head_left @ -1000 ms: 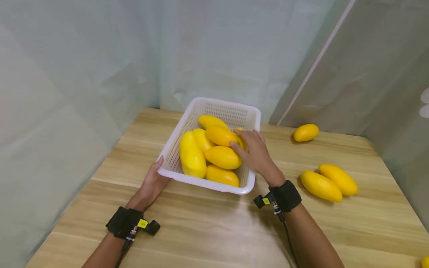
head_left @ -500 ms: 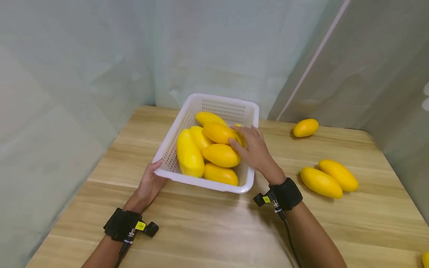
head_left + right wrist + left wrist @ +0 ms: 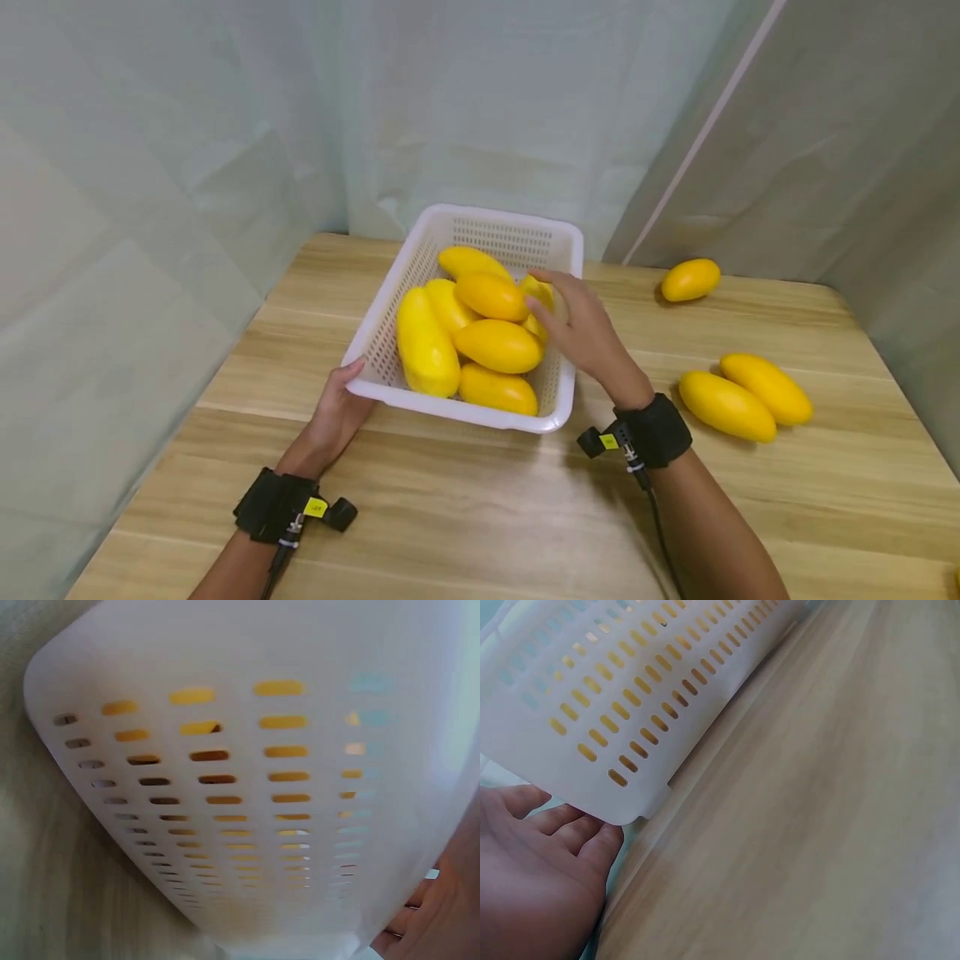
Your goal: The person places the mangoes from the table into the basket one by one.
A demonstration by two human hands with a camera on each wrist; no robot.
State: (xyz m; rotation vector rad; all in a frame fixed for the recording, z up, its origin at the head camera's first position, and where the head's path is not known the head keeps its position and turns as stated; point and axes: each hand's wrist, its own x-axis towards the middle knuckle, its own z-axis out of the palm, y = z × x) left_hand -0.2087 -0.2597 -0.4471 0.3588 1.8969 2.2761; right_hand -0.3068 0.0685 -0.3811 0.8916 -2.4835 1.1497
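A white slotted plastic basket [image 3: 457, 410] with several yellow mangoes [image 3: 498, 347] in it stands on the wooden table. My left hand [image 3: 339, 414] holds its near left side, thumb at the rim; in the left wrist view, that hand's fingers [image 3: 577, 829] reach the basket's lower edge. Over the right rim, my right hand [image 3: 587, 327] reaches in with fingers loosely bent and spread beside a mango [image 3: 542, 293] at the right wall. That mango is partly hidden behind the thumb and fingers. In the right wrist view, the slotted wall [image 3: 247, 765] covers most of the picture.
To the basket's right, two mangoes [image 3: 727, 406] lie side by side on the table [image 3: 465, 517]. Another mango [image 3: 691, 280] lies near the back edge. A sliver of yellow shows at the far right edge. Pale curtains [image 3: 487, 100] hang behind and beside the table.
My right hand has drawn slightly right and its thumb has come away from the middle mangoes, showing more of the mango by the wall. The left hand keeps its place on the basket.
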